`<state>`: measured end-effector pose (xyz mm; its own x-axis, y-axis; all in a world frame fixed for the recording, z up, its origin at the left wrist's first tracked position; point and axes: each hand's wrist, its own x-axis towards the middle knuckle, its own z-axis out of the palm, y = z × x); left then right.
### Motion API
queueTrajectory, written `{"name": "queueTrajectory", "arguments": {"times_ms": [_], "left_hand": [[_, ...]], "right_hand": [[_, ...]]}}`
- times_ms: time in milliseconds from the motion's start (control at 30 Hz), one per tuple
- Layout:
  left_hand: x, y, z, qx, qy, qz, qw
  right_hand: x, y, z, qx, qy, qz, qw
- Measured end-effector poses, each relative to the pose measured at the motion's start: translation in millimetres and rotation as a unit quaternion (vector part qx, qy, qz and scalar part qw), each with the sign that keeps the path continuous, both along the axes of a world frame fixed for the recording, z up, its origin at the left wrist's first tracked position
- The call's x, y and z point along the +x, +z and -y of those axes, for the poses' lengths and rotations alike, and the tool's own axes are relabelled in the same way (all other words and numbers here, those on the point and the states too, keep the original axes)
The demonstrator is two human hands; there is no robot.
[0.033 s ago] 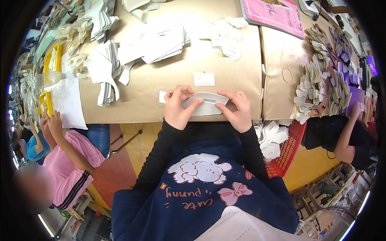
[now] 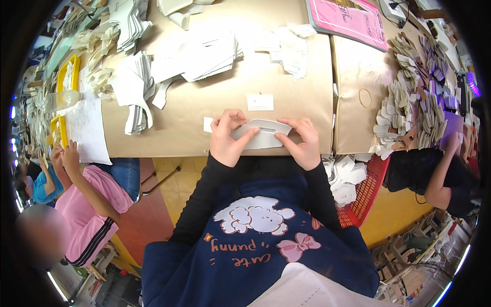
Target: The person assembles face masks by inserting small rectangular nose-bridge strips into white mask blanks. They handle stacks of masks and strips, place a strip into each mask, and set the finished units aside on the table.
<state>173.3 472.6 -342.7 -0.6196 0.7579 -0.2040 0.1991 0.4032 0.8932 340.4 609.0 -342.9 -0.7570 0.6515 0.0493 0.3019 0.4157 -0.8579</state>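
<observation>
White curved cut piece (image 2: 262,134) pinched between left hand (image 2: 228,138) and right hand (image 2: 303,143).

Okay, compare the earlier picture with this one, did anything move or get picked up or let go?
Nothing visibly changed. The left hand and right hand press the same curved grey-white cut piece on the brown paper-covered table at its near edge, and the small white label lies just beyond it as before.
</observation>
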Motion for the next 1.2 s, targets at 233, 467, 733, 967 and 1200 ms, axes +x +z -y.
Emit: {"name": "queueTrajectory", "arguments": {"times_ms": [233,467,733,967,1200], "left_hand": [[-24,21,-18,0.081,-0.048,-0.285,0.954],[-129,2,-51,0.048,0.119,-0.377,0.917],[-127,-1,-56,0.042,0.131,-0.433,0.891],[-78,41,-21,0.081,0.008,-0.181,0.98],[-41,18,-22,0.045,-0.02,-0.014,0.999]], "right_hand": [[37,6,-23,-0.073,-0.129,-0.106,0.983],[118,8,-93,0.175,-0.379,0.058,0.907],[71,8,-39,0.119,-0.36,-0.033,0.925],[2,19,-2,-0.014,-0.083,-0.066,0.994],[-43,1,0,-0.291,-0.138,-0.19,0.927]]}}
